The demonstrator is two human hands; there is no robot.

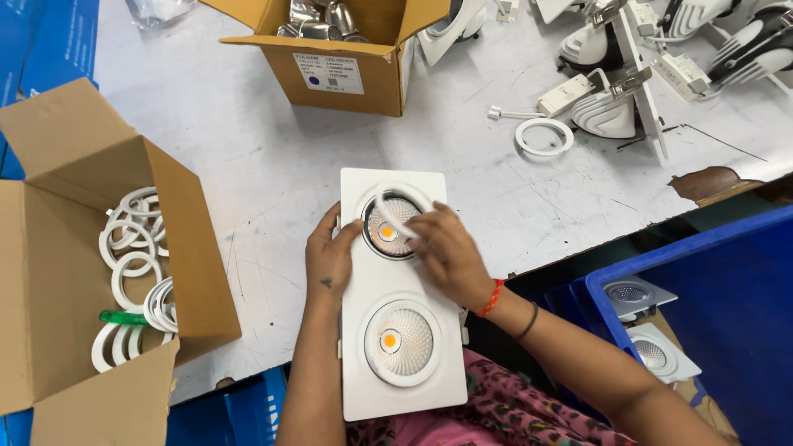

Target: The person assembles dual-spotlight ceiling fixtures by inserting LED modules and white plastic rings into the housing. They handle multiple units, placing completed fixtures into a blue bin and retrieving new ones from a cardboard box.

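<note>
I see my left hand (330,263) gripping the white twin light panel's (396,388) edge at nine o'clock; my right hand (446,252) pinches a blurred ring, probably, onto the top lamp (385,233). The bottom lamp (402,341) looks finished.

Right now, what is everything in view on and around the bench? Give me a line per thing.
twin downlight panel: one, white, bench front edge, two round lamps.
loose trim ring: one, white, tilted over the upper lamp.
open carton of rings: one, brown, left, holding many white rings.
green tool: one, inside that carton.
labelled carton: one, brown, top centre, shiny metal parts inside.
single ring: one, white, on the bench at right.
lamp bodies with drivers: several, white, top right.
blue crate: one, right, two square white downlights at its edge.
left hand: on the panel's left edge.
right hand: blurred, on the loose trim ring, red and black wristbands.
</note>
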